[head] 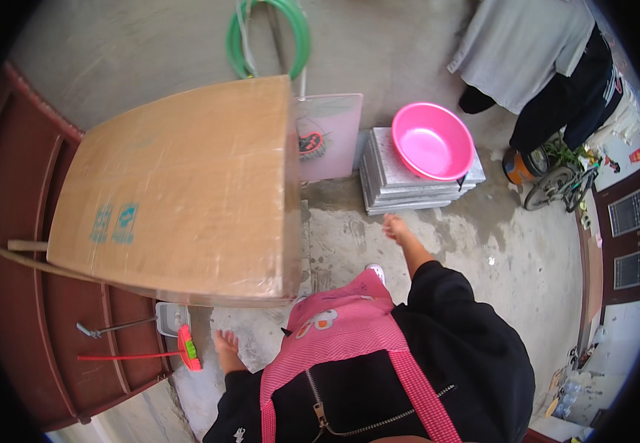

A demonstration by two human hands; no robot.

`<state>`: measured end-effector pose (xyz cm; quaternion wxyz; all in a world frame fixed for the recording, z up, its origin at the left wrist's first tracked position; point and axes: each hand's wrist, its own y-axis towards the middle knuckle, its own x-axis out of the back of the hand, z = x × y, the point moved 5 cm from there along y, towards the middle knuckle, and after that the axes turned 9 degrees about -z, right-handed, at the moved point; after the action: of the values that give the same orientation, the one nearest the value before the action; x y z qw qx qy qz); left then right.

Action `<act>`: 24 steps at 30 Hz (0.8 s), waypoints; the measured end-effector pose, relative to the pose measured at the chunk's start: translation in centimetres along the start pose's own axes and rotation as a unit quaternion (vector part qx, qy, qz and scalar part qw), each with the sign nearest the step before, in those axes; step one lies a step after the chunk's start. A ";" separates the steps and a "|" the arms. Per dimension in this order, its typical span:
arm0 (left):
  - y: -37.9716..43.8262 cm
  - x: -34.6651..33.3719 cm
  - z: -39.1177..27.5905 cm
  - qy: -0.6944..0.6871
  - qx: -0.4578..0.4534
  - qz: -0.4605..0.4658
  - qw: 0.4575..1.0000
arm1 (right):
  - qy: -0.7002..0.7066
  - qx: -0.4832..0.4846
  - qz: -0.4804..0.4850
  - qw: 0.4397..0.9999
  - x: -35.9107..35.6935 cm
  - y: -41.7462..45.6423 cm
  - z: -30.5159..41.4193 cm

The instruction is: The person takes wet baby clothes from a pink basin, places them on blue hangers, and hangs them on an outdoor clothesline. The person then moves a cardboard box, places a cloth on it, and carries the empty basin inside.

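Observation:
My left hand [227,341], empty with fingers apart, is low at the left, beside my pink checked apron [333,326] and nearest the red broom [191,349]. My right hand [394,227] reaches forward with loosely bent fingers and nothing visible in it. Just beyond it is a stack of silver foil-faced boards [378,194], with a glossy pink basin [429,144] on top. A large taped cardboard box [187,183] fills the left of the view, higher than the broom. Neither hand touches it.
Wooden poles [26,245] jut out beside the box. A grey dustpan [171,320] stands by the brown metal door [20,194]. A green hose [301,39] hangs on the wall. Right lie hanging clothes [525,50], a bucket [519,165] and a bicycle [555,188]. The concrete floor [497,238] has wet patches.

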<state>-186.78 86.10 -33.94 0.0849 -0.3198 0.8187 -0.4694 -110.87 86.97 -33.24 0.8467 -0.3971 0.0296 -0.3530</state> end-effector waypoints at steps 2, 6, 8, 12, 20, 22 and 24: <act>-1.9 -0.4 3.5 0.070 0.029 0.026 0.997 | 0.120 -0.010 -0.079 0.990 7.0 3.6 0.7; -11.1 -6.7 9.6 0.328 0.044 0.164 0.929 | 0.263 -0.017 -0.197 0.944 17.2 9.8 5.5; -18.5 -14.5 11.8 0.459 -0.026 0.217 0.861 | 0.231 -0.029 -0.240 0.942 20.3 13.2 7.7; -27.5 -33.8 15.3 0.428 -0.024 0.258 0.866 | 0.284 -0.062 -0.187 0.938 24.5 19.2 7.5; -41.3 -60.3 22.2 0.203 0.078 0.324 0.921 | 0.150 0.012 0.002 0.989 24.2 11.6 8.1; -42.5 -61.6 23.1 0.167 0.061 0.278 0.944 | 0.104 0.021 0.111 0.988 24.0 8.8 10.3; -40.7 -59.3 23.9 0.148 -0.004 0.257 0.955 | 0.093 0.018 0.242 0.966 24.0 6.9 14.4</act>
<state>-111.92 90.40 -23.05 0.0792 -0.0255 0.8784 -0.4706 -84.19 84.37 -22.66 0.9074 -0.3283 0.1967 -0.1736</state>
